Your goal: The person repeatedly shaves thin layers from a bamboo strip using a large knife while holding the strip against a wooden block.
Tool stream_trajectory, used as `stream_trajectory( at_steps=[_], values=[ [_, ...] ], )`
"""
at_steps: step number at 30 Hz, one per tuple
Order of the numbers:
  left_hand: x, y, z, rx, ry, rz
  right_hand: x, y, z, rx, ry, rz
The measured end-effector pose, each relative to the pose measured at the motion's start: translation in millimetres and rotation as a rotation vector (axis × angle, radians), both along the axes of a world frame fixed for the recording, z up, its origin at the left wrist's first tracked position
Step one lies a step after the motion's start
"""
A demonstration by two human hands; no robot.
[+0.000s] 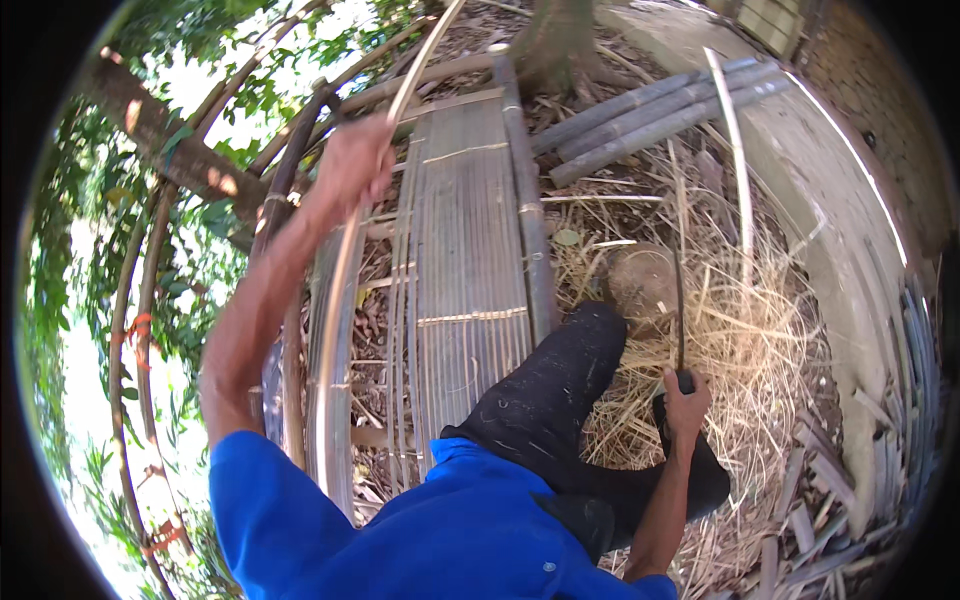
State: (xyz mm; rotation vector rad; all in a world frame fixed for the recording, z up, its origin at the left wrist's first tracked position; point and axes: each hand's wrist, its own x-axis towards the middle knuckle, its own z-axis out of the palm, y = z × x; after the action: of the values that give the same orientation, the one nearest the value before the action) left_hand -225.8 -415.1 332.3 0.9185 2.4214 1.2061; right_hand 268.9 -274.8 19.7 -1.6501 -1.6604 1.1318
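Note:
My left hand (355,165) is raised at the upper left, its fingers closed around a long, pale bamboo strip (335,300). The strip runs from the top of the view down past my left arm; motion slightly blurs the hand. At the lower right, my right hand (687,402) grips the dark handle of a long knife (679,270). Its thin blade points away from me and is seen nearly edge-on. Past the knife stands a round chopping stump (640,278), close by my bent knee. Hand and knife are apart from the strip.
A bamboo slat bench (465,230) lies ahead of me. Bamboo poles (660,118) rest at the far right, near another pale strip (733,150). Straw-like shavings (745,350) cover the ground by my right hand. A low concrete wall (800,190) curves along the right.

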Motion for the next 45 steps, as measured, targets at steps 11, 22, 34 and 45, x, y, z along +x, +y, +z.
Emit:
stream_trajectory(
  at_steps=[11, 22, 34, 45],
  values=[
    [109, 231, 141, 0.193, 0.718, -0.319, 78, 50, 24, 0.251, 0.01, -0.136],
    [154, 169, 86, 1.332, 0.066, -0.573, 90, 65, 32, 0.195, 0.228, -0.182],
    [182, 192, 45, 1.401, 0.298, -0.316, 44, 53, 42, 0.222, 0.114, -0.145],
    [260, 123, 58, 1.485, 0.53, -0.602, -26, 6, 181, 0.309, 0.29, 0.156]
  ],
)
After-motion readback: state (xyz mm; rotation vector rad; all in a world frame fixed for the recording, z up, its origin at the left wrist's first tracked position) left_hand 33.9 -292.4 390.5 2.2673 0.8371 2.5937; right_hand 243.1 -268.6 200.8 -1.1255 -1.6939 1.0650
